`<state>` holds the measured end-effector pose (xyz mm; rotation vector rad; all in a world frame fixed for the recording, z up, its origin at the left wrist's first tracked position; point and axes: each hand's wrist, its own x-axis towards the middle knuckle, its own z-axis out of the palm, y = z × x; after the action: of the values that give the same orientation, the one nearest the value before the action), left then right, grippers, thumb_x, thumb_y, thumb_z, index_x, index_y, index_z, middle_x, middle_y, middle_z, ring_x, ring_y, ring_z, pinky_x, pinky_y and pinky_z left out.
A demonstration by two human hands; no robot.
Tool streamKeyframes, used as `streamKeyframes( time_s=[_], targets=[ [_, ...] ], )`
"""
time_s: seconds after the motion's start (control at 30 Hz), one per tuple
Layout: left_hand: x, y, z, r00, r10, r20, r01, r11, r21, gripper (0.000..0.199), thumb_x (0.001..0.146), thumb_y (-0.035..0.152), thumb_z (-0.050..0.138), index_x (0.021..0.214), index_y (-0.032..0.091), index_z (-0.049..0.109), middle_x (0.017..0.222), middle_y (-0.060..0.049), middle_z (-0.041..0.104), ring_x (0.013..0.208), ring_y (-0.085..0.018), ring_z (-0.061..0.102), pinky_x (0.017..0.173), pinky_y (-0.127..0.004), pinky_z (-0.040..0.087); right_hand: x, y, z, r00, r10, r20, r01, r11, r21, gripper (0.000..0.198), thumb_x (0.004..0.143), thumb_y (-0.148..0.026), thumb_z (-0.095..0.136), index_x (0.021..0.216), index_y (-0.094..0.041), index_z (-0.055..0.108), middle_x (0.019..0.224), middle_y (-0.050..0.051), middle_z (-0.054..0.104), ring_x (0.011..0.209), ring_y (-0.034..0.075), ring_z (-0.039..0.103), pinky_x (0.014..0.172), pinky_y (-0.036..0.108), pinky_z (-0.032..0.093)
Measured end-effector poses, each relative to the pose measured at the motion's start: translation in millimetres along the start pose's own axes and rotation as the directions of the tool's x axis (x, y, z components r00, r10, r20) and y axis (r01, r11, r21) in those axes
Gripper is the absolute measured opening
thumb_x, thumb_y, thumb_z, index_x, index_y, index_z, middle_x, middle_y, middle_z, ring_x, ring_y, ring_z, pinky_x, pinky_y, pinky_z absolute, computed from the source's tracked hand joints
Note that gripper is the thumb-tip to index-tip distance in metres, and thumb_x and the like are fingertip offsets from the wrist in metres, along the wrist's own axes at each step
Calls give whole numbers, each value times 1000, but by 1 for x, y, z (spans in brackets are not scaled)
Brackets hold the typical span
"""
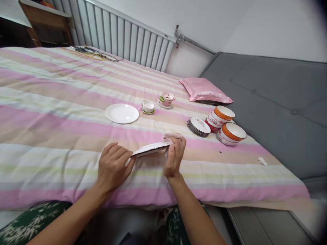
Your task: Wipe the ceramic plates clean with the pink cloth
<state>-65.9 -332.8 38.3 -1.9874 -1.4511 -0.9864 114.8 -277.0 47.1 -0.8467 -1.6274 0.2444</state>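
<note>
Between my hands a white plate (150, 147) with a dark rim is held tilted, seen almost edge-on above the bed. My left hand (113, 166) pinches its left edge between thumb and fingers. At the opposite edge, my right hand (175, 154) grips the plate through a pale pink cloth (171, 136). Part of the cloth is hidden behind the plate and fingers. To the right lies a stack of similar dark-rimmed plates (199, 126) with red markings on the top one. A larger white plate (122, 113) rests flat beyond my left hand.
Small white bowls (148, 105) and patterned dishes (167, 98) stand mid-bed. Stacked orange-rimmed bowls (221, 115) and another bowl stack (231, 133) are at right, near a pink pillow (206, 90) and grey headboard (270, 88). Cables (94, 52) lie by the radiator (127, 34).
</note>
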Motion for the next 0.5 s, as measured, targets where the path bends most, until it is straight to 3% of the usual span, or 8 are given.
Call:
streamKeyframes(
  time_s=[0.27,0.5],
  targets=[
    [2,1,-4,986,75,-152,-79,997,-25,13,67,14,69,74,19,60,65,0,67,65,-16,59,83,-38,47,-6,1,1,997,-49,66,54,996,-76,32,88,-29,28,101,-18,55,116,11,51,119,25,39,98,51,36],
    [3,2,-2,999,-17,-38,15,999,-33,7,73,23,66,77,19,62,72,-1,69,69,-17,59,84,-37,43,-6,-2,3,995,-55,83,60,996,-69,34,89,-26,26,103,-18,56,115,10,53,119,24,39,99,49,36]
  ],
)
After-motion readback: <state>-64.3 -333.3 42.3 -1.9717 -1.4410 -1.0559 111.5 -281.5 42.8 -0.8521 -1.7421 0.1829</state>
